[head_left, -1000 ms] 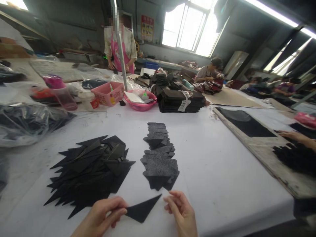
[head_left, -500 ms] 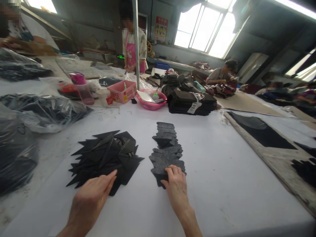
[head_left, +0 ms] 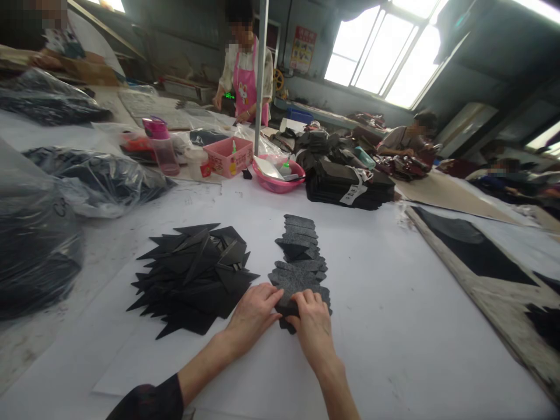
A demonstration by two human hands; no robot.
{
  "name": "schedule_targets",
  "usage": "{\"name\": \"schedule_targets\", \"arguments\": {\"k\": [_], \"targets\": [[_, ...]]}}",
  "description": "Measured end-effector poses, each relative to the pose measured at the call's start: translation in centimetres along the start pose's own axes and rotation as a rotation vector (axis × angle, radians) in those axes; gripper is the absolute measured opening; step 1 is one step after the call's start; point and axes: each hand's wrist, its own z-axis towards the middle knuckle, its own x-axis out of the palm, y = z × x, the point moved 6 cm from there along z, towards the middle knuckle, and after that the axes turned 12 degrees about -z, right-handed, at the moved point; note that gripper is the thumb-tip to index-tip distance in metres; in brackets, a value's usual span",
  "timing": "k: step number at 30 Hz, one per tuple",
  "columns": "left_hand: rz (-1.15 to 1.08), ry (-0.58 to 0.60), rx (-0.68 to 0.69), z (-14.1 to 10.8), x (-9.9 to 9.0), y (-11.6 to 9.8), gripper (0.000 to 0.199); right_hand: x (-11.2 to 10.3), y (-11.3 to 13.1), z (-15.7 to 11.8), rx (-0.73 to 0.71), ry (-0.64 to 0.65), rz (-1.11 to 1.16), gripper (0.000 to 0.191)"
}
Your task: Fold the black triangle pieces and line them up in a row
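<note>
From my remote seat, I have the left hand (head_left: pixel 254 314) and right hand (head_left: pixel 313 325) clamped on a dark piece (head_left: pixel 286 307), in front of the pink basin (head_left: pixel 280 186) holding a green-topped bottle (head_left: pixel 285 170).

A black sleeve (head_left: pixel 151 399) shows behind the bare left hand (head_left: pixel 252 312).

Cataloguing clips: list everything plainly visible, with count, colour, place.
Loose pile: 1, black, left of row
Overlapping row: 1, grey-black, centre
Tied stack: 1, black, beyond row
Basin: 1, pink, beside stack
Box: 1, pink, beside basin
Bottle: 1, clear, left of box
Plastic bags: 3+, clear, left
Board: 1, grey, right
Sheet: 1, black, on board
Windows: 2+, white, background
Co-workers: 4+, mixed clothing, background
Table: 1, white, foreground
Left hand: 1, bare, on row
Right hand: 1, bare, on row
</note>
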Motion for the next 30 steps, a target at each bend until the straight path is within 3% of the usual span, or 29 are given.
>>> {"name": "schedule_targets", "arguments": {"k": [14, 30], "targets": [[0.016, 0.046, -0.041, 0.9, 0.3, 0.8, 0.055, -0.2, 0.1, 2.1, -0.052, 0.052, -0.036, 0.033], [-0.063, 0.038, -0.080, 1.0, 0.6, 1.5, 0.059, -0.7, -0.8, -0.1, -0.042, 0.027, 0.055, 0.024]]}}
